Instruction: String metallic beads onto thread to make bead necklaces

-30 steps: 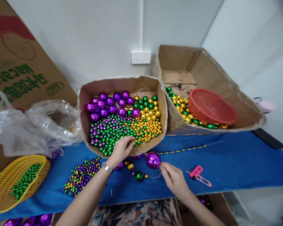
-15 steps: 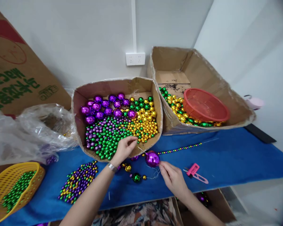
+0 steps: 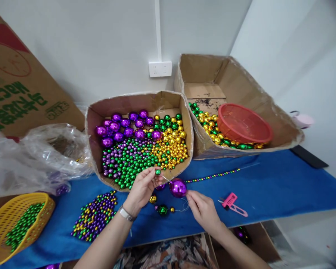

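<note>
Left hand [image 3: 142, 185]: fingers closed in a pinch on a small green bead [image 3: 157, 172], just in front of the box's near rim; a metal watch [image 3: 126, 214] sits on this wrist
Right hand [image 3: 205, 209]: fingers closed at the right side of a large purple bead [image 3: 178, 188], gripping at its edge
Large purple bead: held between the two hands, over the bench [image 3: 282, 190] with its blue cloth
Needle [image 3: 166, 179]: thin and pale, slanting up and left from the purple bead toward the green one; whether its tip touches the green bead, I cannot tell
Strung beads: gold bead [image 3: 153, 199], green ball [image 3: 162, 210] and little gold bead [image 3: 172, 209] lie below the purple one, with clear thread [image 3: 182, 210] looping right
Bead box [image 3: 128, 102]: purple balls at the back, small green and purple beads in front, gold to the right
Second box [image 3: 252, 86]: red basin [image 3: 246, 123] tilted on gold and green beads
Left of the hands: mixed bead pile [image 3: 95, 216], then yellow basket [image 3: 0, 213] holding green beads
Right of the hands: pink tool [image 3: 230, 200] on the cloth, a thin beaded string [image 3: 212, 176] farther back
</note>
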The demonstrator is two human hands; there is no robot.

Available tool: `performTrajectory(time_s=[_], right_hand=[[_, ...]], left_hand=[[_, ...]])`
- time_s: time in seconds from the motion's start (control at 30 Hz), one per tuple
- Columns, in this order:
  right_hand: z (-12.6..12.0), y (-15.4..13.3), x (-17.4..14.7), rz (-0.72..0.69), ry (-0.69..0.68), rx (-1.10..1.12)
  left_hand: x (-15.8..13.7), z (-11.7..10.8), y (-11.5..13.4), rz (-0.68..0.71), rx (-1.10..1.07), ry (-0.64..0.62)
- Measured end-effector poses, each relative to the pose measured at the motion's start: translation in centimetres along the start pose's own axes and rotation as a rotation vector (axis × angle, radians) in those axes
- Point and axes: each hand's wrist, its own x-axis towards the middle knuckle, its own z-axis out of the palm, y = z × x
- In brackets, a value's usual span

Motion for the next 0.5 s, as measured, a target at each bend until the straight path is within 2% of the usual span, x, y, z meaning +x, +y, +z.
performTrajectory(time_s=[0.17, 0.23, 0.37, 0.5], right_hand=[[0.0, 0.1, -0.1, 0.002, 0.000, -0.021], [0.1, 0.0, 0.0, -0.002, 0.003, -0.032], [1.5, 0.4, -0.5, 0.047, -0.012, -0.038], [3.2, 2.0, -2.1, 0.120, -0.153, -0.113]], left_hand=[[-0.4, 0.4, 0.1, -0.015, 0.005, 0.039], [-0.6, 0.5, -0.1, 0.009, 0.068, 0.049], [-1.1, 0.3, -1.6, 0.144, 0.417, 0.040], [-1.8, -0.4, -3.0, 0.237, 0.678, -0.037]])
